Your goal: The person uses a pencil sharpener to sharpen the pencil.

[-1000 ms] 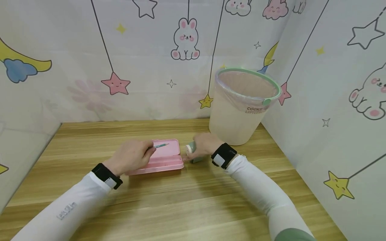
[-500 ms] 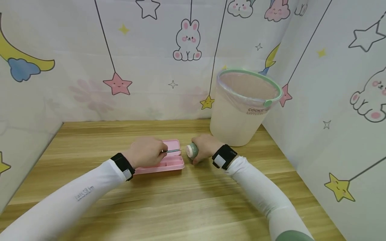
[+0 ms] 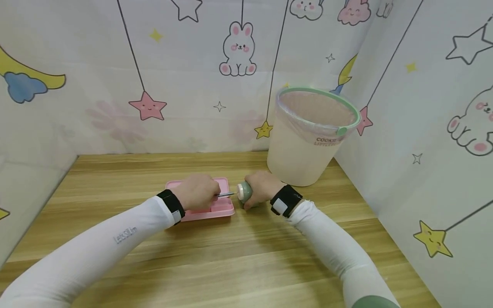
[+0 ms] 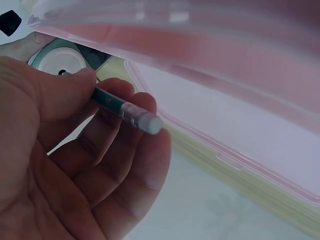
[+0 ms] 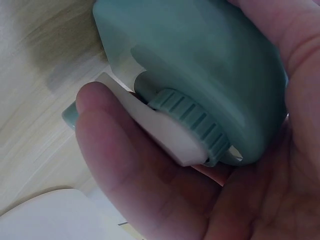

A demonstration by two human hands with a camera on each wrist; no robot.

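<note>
My left hand (image 3: 198, 192) pinches a green pencil (image 4: 110, 101) between thumb and fingers, its white eraser end facing the left wrist camera. The pencil's point is at the pale round face of a green pencil sharpener (image 3: 245, 192); whether it has entered the dark hole I cannot tell. My right hand (image 3: 263, 187) grips the sharpener on the table. In the right wrist view, fingers curl by its white crank arm (image 5: 175, 135) and ridged collar. An opened pink pencil case (image 3: 222, 214) lies under and behind the left hand, which partly hides it.
A tall translucent bin (image 3: 298, 156) with a green rim and a plastic liner stands behind the right hand, near the back wall. Printed curtains (image 3: 185, 77) enclose the wooden table (image 3: 215, 265) at the back and sides.
The left hand has moved right with the pencil, from over the case up to the sharpener. The right hand has turned the sharpener's round face toward the pencil.
</note>
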